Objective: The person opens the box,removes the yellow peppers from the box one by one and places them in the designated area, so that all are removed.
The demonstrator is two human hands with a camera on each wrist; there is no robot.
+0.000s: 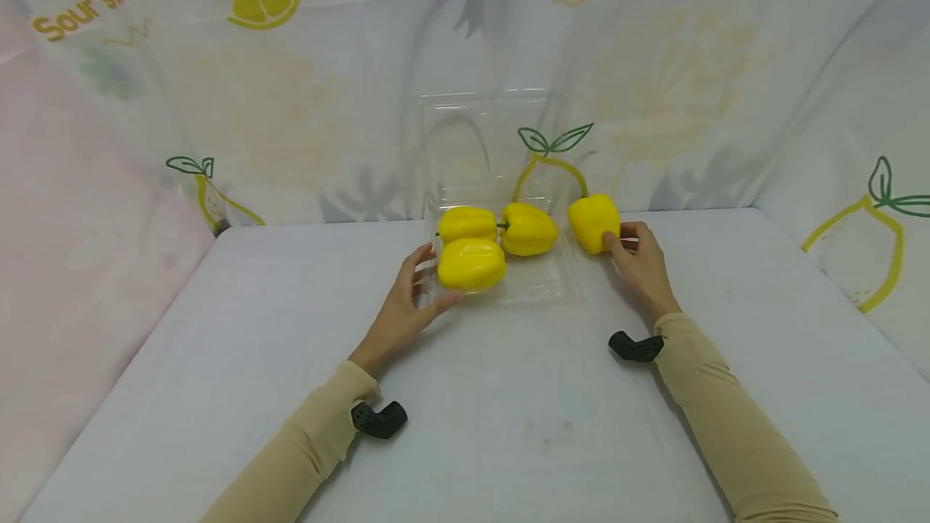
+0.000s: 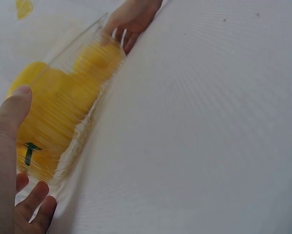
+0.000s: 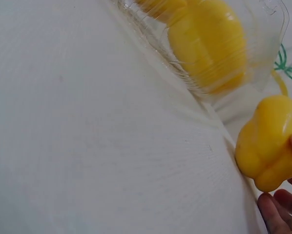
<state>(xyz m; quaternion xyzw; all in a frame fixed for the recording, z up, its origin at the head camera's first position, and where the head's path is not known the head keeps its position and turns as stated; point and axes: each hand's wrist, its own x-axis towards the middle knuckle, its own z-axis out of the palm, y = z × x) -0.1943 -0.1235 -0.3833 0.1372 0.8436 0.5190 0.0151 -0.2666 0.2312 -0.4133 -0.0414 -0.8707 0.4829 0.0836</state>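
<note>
A clear plastic clamshell box [image 1: 541,289] stands with its lid raised at the back. Three yellow bell peppers lie inside it: a front one [image 1: 471,265], a back left one [image 1: 467,223] and a right one [image 1: 529,230]. Around the box's front left corner my left hand [image 1: 400,309] holds on, thumb at the front wall and fingers along the left side. Just right of the box, my right hand [image 1: 643,265] grips another yellow bell pepper [image 1: 592,220], its stem pointing up. In the right wrist view that pepper [image 3: 268,139] sits between thumb and fingers, apart from the box.
A white cloth covers the table [image 1: 508,410]. Behind it hangs a printed curtain [image 1: 349,103] with lemon drawings, close to the raised lid. Black curved devices are strapped at the left wrist [image 1: 379,420] and the right wrist [image 1: 635,347].
</note>
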